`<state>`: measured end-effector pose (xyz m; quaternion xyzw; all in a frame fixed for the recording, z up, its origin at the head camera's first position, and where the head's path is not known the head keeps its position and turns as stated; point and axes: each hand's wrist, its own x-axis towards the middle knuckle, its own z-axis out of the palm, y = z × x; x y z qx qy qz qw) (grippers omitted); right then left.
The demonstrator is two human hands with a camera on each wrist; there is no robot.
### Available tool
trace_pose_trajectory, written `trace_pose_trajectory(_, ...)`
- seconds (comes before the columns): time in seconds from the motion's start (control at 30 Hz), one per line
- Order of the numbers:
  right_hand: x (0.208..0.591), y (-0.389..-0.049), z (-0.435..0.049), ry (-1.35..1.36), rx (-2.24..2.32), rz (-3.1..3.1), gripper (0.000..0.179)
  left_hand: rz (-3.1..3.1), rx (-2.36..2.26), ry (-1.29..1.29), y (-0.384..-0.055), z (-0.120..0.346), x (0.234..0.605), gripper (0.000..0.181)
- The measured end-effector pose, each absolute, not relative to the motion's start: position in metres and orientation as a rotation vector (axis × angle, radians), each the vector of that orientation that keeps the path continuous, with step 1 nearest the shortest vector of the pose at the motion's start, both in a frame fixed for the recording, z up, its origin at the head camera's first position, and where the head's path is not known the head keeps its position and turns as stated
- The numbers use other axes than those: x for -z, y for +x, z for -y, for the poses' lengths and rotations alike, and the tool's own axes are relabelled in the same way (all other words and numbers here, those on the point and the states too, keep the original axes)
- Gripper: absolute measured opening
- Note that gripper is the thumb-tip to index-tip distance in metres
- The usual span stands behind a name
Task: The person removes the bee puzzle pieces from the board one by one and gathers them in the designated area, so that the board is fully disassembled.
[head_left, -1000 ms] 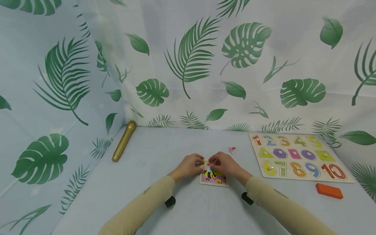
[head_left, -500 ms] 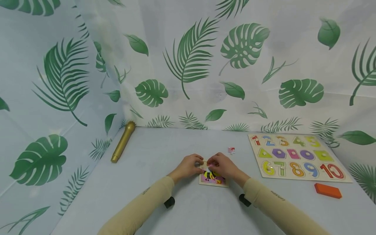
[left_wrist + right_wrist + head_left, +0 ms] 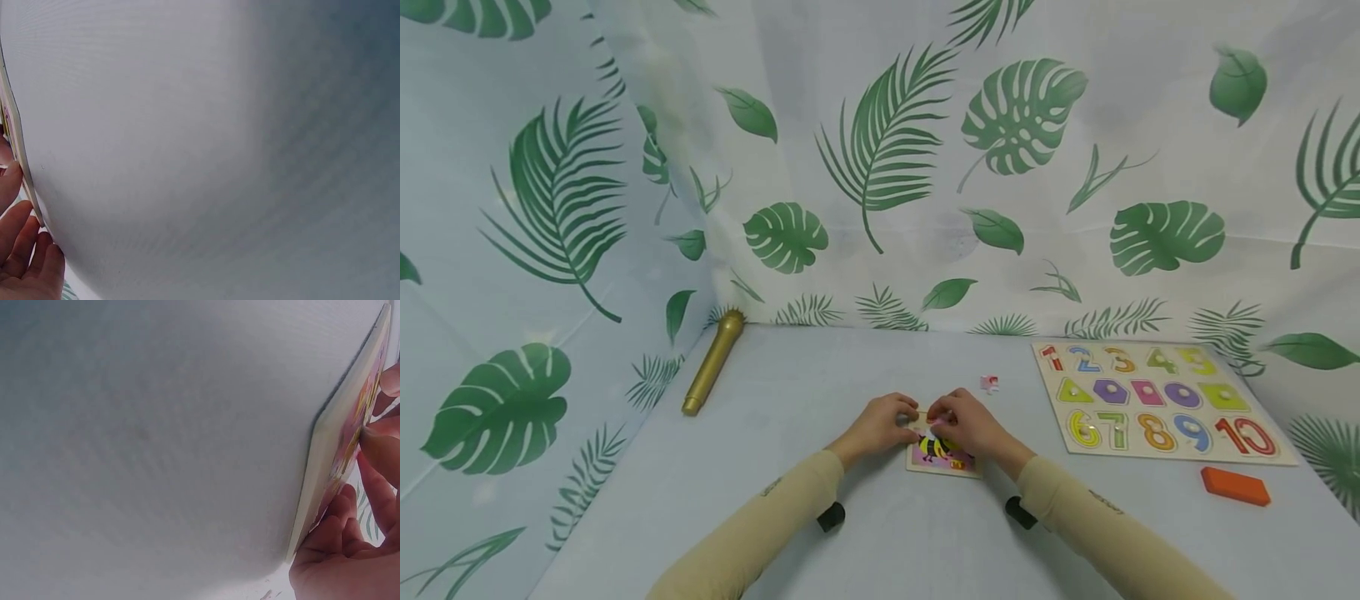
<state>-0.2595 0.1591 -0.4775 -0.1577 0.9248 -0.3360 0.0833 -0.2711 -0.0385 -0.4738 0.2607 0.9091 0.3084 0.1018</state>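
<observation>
A small square wooden jigsaw puzzle (image 3: 942, 457) with a yellow-and-black bee on pink lies flat on the table, its upper part partly covered by both hands. My left hand (image 3: 882, 423) grips its upper left corner, thumb at the side edge and fingers at the far edge. In the left wrist view those fingers (image 3: 39, 256) curl by the board's pale rim. Over the upper part, my right hand (image 3: 972, 423) pinches a small puzzle piece between thumb and forefinger. The right wrist view shows the right thumb (image 3: 379, 450) down on the picture surface.
A loose pinkish puzzle piece (image 3: 990, 383) lies beyond the right hand. To the right are a wooden number-and-shape board (image 3: 1131, 400) and an orange block (image 3: 1236, 486). A gold microphone-shaped object (image 3: 713, 363) lies far left. Leaf-print cloth (image 3: 880, 167) hangs behind the table.
Both hands stay at the puzzle. The right thumb and fingers have shifted slightly at its upper part, and the whole view has drifted a little left.
</observation>
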Motion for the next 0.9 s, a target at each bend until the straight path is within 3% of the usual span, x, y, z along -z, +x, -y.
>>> trace_pose_trajectory(0.9,0.4755,-0.2606,-0.161,-0.441,1.038,-2.737,0.013,-2.684,-0.874,0.764,-0.2721,0.0371,0.4744,0.031)
